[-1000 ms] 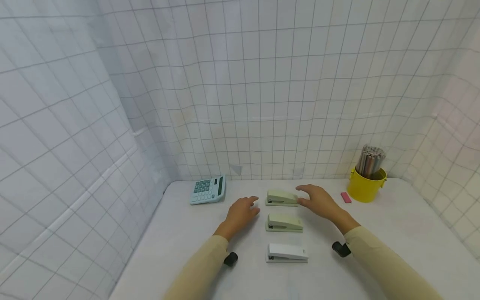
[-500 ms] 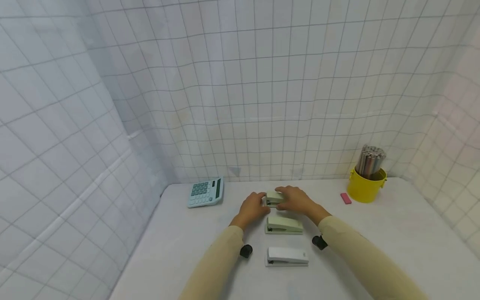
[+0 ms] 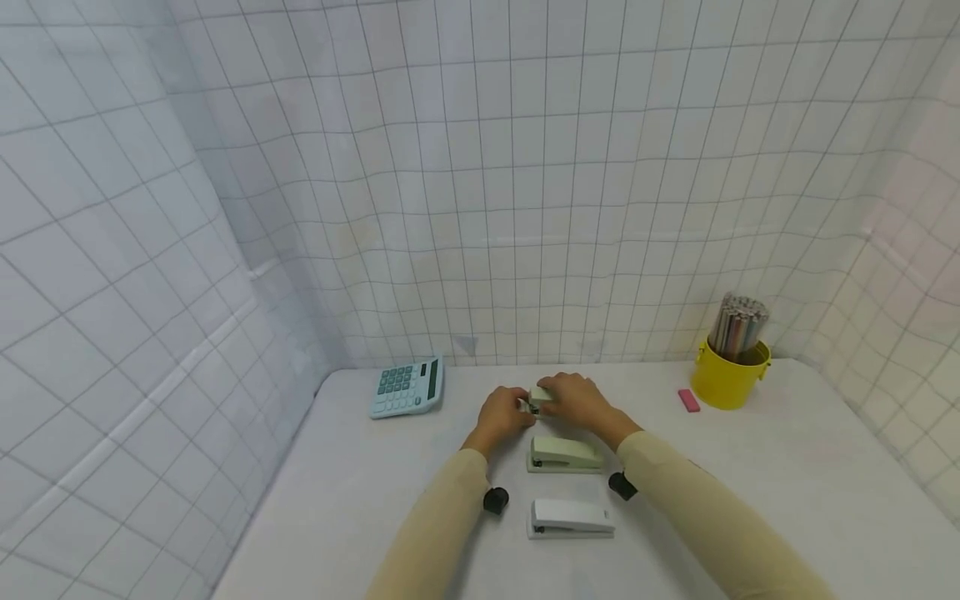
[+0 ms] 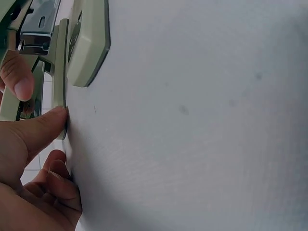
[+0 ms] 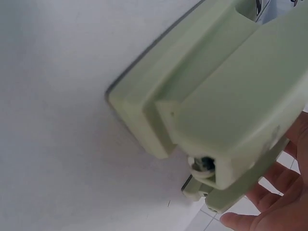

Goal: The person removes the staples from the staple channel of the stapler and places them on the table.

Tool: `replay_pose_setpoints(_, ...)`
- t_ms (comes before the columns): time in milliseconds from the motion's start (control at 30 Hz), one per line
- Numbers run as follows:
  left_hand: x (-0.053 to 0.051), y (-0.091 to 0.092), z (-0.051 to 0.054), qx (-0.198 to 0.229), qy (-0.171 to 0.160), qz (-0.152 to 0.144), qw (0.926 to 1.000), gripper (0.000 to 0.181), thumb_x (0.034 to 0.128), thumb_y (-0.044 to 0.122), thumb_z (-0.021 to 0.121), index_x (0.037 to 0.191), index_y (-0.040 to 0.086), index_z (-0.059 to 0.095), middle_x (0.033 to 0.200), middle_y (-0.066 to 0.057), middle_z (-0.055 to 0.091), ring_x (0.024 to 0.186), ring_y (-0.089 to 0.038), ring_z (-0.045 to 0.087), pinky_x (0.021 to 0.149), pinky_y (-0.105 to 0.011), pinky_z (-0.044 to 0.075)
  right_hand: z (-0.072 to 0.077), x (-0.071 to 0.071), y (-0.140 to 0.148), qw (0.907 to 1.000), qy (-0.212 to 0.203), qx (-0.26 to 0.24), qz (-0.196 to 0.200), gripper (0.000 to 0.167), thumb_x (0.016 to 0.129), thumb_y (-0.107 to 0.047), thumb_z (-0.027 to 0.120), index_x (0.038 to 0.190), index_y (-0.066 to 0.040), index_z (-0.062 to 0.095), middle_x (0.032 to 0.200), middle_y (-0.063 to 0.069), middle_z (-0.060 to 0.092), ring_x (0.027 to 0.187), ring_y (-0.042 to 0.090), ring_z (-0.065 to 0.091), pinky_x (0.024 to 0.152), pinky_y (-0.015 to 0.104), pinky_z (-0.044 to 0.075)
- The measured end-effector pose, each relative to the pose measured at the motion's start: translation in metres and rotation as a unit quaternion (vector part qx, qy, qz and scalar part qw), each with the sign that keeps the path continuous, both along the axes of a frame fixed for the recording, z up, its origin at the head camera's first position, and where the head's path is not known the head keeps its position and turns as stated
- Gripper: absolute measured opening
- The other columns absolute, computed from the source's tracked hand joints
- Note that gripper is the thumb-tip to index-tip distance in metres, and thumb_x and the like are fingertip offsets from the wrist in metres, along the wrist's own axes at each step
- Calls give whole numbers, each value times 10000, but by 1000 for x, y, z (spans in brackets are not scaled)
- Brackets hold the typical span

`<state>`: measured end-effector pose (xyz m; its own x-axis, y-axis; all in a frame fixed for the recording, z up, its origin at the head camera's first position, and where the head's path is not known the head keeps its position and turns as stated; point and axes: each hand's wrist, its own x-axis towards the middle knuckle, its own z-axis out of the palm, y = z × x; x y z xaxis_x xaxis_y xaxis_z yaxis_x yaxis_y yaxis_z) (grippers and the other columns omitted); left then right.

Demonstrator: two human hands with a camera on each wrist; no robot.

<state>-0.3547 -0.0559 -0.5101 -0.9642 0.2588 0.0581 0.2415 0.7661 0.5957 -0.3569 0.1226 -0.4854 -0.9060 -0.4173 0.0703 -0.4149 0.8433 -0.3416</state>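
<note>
Farthest of three staplers in a column, a pale green stapler (image 3: 539, 400) lies on the table between both hands. My left hand (image 3: 504, 414) is at its front end; in the left wrist view the thumb (image 4: 45, 125) touches the base's end. My right hand (image 3: 579, 402) grips its body from the right, covering most of it. In the right wrist view the fingers (image 5: 274, 192) lie behind this stapler. Nearer stands a second pale green stapler (image 3: 564, 454), large in the right wrist view. Closest is a white stapler (image 3: 570, 517).
A light blue calculator (image 3: 407, 388) lies at the back left of the white table (image 3: 337, 500). At the back right stands a yellow bucket (image 3: 727, 383) of pencils (image 3: 738, 325), with a pink eraser (image 3: 688, 400) beside it. White gridded cloth (image 3: 525, 208) hangs behind.
Both hands have moved in to the farthest stapler, my left from its left and my right from its right. The right hand now covers most of it.
</note>
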Motion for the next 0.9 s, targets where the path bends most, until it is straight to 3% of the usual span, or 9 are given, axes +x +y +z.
replay_pose_setpoints(400, -2, 2, -2, -29, -207, 263, 9994, 335, 826, 157, 838, 1135, 58, 754, 970, -77, 670, 878, -220, 597, 806, -407, 505, 4, -3, 6, 9987, -32, -499, 122, 419, 920, -234, 755, 1272, -24, 669, 1233, 159, 680, 1104, 327, 648, 951, 498, 507)
replay_pose_setpoints(700, -2, 2, -1, -154, -306, 382, 9987, 338, 832, 185, 840, 1143, 82, 761, 981, -69, 682, 909, -227, 621, 836, -422, 520, 21, -1, 18, 9928, -401, -1126, 117, 418, 929, -222, 754, 1274, -4, 662, 1293, 175, 666, 1218, 373, 611, 1024, 539, 467)
replay_pose_setpoints(900, -3, 3, -2, -200, -241, 303, 9990, 332, 833, 195, 845, 1137, 85, 768, 973, -65, 694, 900, -218, 628, 831, -408, 519, 26, 2, 33, 9886, -602, -1380, -60, 508, 950, -256, 730, 1366, 5, 600, 1406, 209, 591, 1332, 424, 519, 1081, 580, 409)
